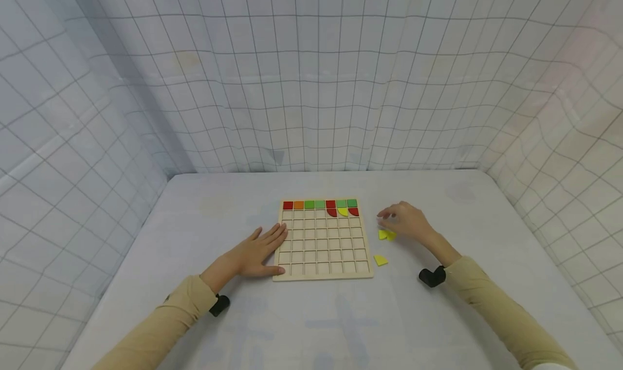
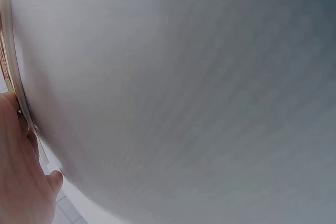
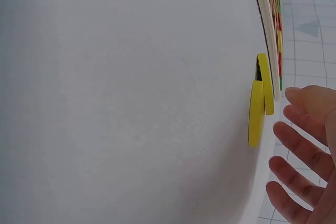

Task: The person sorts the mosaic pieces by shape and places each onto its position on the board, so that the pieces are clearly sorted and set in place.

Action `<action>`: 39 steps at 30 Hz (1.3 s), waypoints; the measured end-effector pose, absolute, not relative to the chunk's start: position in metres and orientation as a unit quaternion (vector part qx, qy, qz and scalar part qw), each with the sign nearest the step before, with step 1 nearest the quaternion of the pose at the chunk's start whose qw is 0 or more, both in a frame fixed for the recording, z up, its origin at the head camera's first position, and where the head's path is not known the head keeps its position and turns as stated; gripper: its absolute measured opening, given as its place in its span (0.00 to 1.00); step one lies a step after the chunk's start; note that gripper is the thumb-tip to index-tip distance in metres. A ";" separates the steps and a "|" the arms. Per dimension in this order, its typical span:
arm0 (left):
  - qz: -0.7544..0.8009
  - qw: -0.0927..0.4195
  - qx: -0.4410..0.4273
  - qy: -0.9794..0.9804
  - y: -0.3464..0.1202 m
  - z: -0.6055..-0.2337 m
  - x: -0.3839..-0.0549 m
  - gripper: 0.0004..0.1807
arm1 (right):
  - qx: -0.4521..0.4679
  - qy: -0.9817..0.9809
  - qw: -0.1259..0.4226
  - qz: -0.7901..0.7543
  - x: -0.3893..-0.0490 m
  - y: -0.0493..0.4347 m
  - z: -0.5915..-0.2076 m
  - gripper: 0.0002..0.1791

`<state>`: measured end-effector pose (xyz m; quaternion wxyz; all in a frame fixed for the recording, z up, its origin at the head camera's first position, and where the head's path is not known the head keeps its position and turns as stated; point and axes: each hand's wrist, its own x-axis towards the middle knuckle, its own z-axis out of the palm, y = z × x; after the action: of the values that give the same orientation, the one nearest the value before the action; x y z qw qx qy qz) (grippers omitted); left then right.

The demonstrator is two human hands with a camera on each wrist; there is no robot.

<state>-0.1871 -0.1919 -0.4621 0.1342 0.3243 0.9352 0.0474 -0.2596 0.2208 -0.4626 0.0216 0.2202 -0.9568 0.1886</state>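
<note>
A square wooden grid board (image 1: 316, 278) lies on the table. My left hand (image 1: 260, 252) rests flat on its left edge, fingers spread; the left wrist view catches part of that hand (image 2: 23, 177). My right hand (image 1: 406, 221) hovers just off the board's right side. In the right wrist view its fingers (image 3: 302, 148) bend loosely, thumb apart, with nothing visible between them. Close below it, overlapping yellow pieces (image 1: 383, 235) lie on the table. A single yellow quarter-round piece (image 1: 380, 260) sits nearer the front, beside the board.
Coloured square tiles (image 1: 309, 205) in red, orange and green fill the board's far row. Below them at the right sit two red quarter-rounds and a yellow quarter-round (image 1: 343, 212). Grid-patterned white curtains (image 1: 302, 88) enclose the white table (image 1: 340, 326).
</note>
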 end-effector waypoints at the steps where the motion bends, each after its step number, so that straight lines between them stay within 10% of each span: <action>1: 0.048 0.134 0.324 0.935 -0.192 -0.462 -0.187 0.52 | 0.224 -0.955 0.022 0.191 -0.258 0.221 -0.463 0.13; 39: 0.059 0.131 0.321 0.936 -0.194 -0.467 -0.189 0.53 | 0.267 -0.947 0.019 0.177 -0.247 0.222 -0.468 0.14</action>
<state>-0.1888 -0.1937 -0.4672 0.1314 0.3214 0.9359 0.0589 -0.2472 0.2225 -0.4685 0.0186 0.2665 -0.9472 0.1774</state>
